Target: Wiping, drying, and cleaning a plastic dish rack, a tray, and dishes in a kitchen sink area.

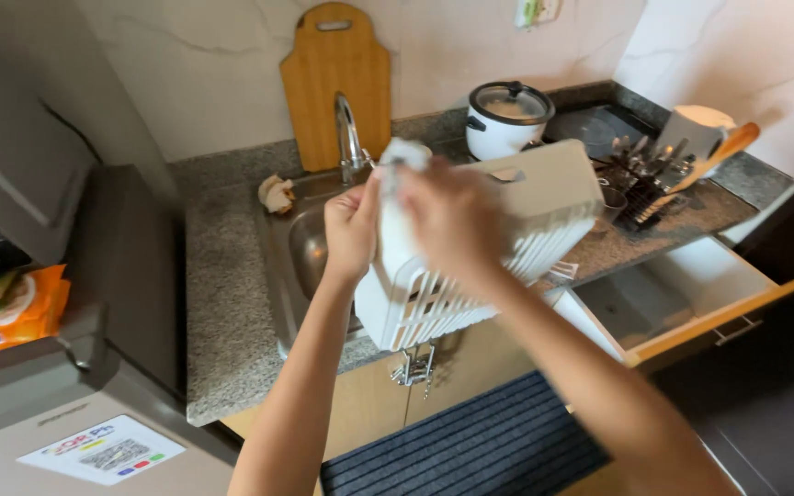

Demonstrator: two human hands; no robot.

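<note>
Over sink (pixel 296 266), both hands tilt white rack (pixel 470 248) lengthwise up-right.

Both hands, left hand (pixel 353 230) and right hand (pixel 452 220), grip a white slatted basket (pixel 507 230) over the sink (pixel 300 248).

Wood cutting board (pixel 334 83) behind faucet (pixel 349 138), rice cooker (pixel 505 118), open drawer (pixel 691 298), maybe utensil rack (pixel 640 188).

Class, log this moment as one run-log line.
left hand: grips white slatted rack | right hand: presses white cloth to rack | place: over steel sink
</note>
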